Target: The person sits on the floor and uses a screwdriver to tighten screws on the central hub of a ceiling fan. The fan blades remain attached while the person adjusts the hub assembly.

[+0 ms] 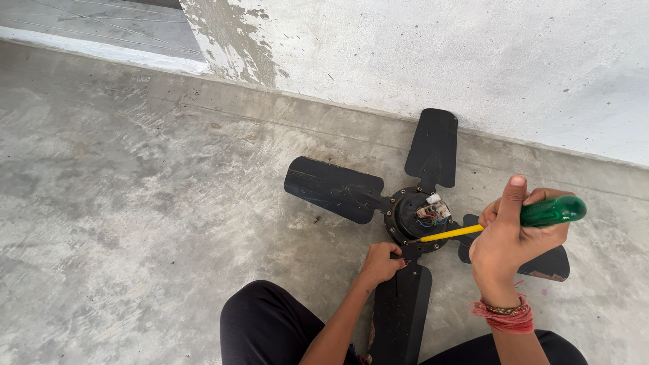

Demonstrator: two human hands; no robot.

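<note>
A black ceiling fan [412,216] lies on the concrete floor with its blades spread out. Its round hub shows white connectors and coloured wires [433,211]. My right hand [510,233] grips a screwdriver [541,213] by its green handle; the yellow shaft reaches left, with its tip at the hub's lower rim. My left hand [382,262] rests closed on the fan by the root of the near blade [400,311], just below the hub. Red thread bands circle my right wrist.
A rough plastered wall [439,61] runs behind the fan, with a low step [94,40] at the upper left. My knees in dark trousers [263,324] sit at the bottom. Bare concrete floor [135,203] spreads to the left.
</note>
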